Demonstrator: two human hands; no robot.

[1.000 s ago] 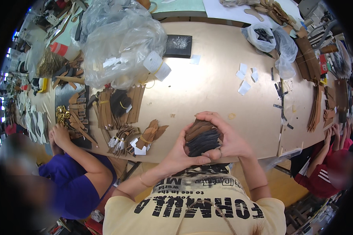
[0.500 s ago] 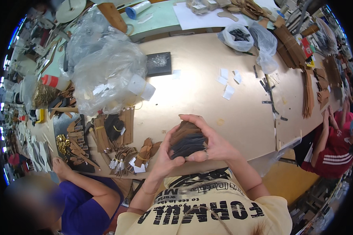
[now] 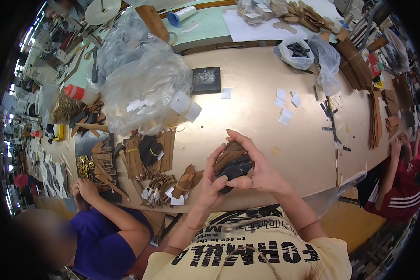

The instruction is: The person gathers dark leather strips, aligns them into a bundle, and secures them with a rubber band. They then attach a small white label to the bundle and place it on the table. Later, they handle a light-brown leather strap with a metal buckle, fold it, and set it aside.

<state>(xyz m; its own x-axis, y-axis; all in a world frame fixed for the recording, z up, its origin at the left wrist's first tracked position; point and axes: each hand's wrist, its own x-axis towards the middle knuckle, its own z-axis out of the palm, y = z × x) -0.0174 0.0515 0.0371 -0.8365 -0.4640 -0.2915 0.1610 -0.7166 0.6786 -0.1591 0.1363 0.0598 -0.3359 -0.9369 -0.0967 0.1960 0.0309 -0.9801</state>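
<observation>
A stack of thin leather-like pieces (image 3: 234, 164), brown at the far side and black at the near side, is held up over the table's front edge. Fingers of my left hand (image 3: 211, 185) wrap its left side, with the thumb on the near black pieces. From the right my right hand (image 3: 262, 173) closes round the same stack, fingers along its far end and thumb pressing the front. The lower part of the stack is hidden by my hands. Just left of them lies a banded bundle of brown strips (image 3: 185, 181) beside strips with white tags (image 3: 157, 190).
Large clear plastic bags (image 3: 144, 88) cover the table's left side, next to a black block (image 3: 206, 80). White paper slips (image 3: 285, 115) and black strips (image 3: 328, 112) lie to the right. A bag of black pieces (image 3: 294, 52) stands behind. Co-workers sit at left (image 3: 107, 228) and right (image 3: 399, 186).
The stack has turned in my hands and its black pieces sit closer together, my thumbs shifting over them. The whole view has swung slightly. The left co-worker's hands now show together.
</observation>
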